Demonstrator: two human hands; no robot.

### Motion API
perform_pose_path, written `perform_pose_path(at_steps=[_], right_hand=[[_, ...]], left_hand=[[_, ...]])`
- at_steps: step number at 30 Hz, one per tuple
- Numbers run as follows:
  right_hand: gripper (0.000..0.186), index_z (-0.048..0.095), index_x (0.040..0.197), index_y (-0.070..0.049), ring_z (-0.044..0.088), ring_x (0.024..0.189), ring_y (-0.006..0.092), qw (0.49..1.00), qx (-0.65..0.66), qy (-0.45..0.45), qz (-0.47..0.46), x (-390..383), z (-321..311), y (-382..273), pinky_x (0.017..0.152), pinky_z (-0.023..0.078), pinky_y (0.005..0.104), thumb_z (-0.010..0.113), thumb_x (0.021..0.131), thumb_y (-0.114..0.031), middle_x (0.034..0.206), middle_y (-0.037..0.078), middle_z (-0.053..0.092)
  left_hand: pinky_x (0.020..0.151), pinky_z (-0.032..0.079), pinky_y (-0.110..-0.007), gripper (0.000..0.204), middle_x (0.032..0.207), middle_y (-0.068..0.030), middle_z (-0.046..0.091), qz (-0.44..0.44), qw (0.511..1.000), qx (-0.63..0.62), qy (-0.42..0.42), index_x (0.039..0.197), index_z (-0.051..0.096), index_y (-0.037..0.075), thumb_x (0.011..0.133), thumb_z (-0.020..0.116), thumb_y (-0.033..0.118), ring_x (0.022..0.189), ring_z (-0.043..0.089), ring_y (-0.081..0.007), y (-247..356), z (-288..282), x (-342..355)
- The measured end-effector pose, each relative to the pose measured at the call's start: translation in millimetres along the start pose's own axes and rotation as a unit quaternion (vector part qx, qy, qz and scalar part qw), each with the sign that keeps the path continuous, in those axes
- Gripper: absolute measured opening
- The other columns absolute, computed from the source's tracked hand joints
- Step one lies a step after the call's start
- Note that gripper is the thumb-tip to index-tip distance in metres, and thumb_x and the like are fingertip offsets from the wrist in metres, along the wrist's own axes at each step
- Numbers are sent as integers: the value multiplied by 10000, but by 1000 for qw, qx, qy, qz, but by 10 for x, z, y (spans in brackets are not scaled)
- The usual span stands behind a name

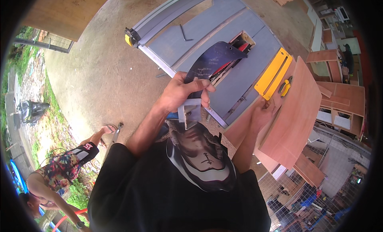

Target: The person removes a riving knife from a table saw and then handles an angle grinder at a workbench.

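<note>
Concrete floor [91, 72] surrounds a grey table saw worktop [191, 36] at 12 o'clock. Left hand [185, 92] is closed around the near end of a dark curved blade guard [213, 58], which rises over the red saw blade [229, 62]; a small grey metal bracket [190, 112] sits just below that grip. Right hand [263, 112], at 3 o'clock, rests flat against a brown plywood panel [295, 112], fingers apparently curled over its edge. Hands are apart. A yellow fence [273, 74] lies beside the panel. Another person [60, 172] bends at 8 o'clock.
</note>
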State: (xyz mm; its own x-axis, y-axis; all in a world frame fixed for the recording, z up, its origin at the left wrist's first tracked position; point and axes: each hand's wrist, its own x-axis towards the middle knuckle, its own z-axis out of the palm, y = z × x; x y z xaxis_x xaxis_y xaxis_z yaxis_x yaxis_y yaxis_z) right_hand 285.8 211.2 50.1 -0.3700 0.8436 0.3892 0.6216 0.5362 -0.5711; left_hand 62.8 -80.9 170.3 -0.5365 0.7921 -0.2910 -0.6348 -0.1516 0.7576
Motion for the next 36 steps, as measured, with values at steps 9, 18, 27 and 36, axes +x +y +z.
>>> perform_pose_path(at_steps=[9, 18, 27, 36], right_hand=[[305, 660, 1268, 18, 725, 921, 325, 999, -40, 7, -9, 1, 0, 5, 807, 604, 427, 711, 975, -52, 1122, 212, 676], [355, 651, 1316, 13, 730, 909, 313, 999, -33, 6, -8, 6, -28, -39, 810, 599, 417, 718, 973, -51, 1120, 202, 690], [338, 655, 1302, 24, 737, 941, 313, 999, -40, -1, 13, 12, -46, -117, 819, 601, 411, 708, 973, -32, 1131, 205, 674], [332, 657, 1295, 35, 743, 951, 314, 999, -38, 1, 10, 10, -39, -115, 835, 611, 406, 710, 975, -40, 1124, 209, 690]], left_hand=[[655, 637, -382, 144, 804, -212, 762, 0, 1000, 14, -16, 926, 748, -83, 989, 717, 43, 660, 748, -243, -20, -30, 25], [629, 652, -391, 129, 817, -203, 761, -18, 1000, 10, -15, 921, 747, -92, 943, 772, 33, 677, 763, -239, 2, -23, 38], [597, 655, -408, 127, 811, -204, 759, -10, 999, -15, -27, 950, 740, -110, 937, 778, 11, 667, 765, -249, -29, -54, 52], [577, 652, -412, 286, 776, -196, 750, -14, 1000, 4, -26, 988, 730, -130, 1021, 707, 154, 639, 754, -265, -26, -48, 45]])
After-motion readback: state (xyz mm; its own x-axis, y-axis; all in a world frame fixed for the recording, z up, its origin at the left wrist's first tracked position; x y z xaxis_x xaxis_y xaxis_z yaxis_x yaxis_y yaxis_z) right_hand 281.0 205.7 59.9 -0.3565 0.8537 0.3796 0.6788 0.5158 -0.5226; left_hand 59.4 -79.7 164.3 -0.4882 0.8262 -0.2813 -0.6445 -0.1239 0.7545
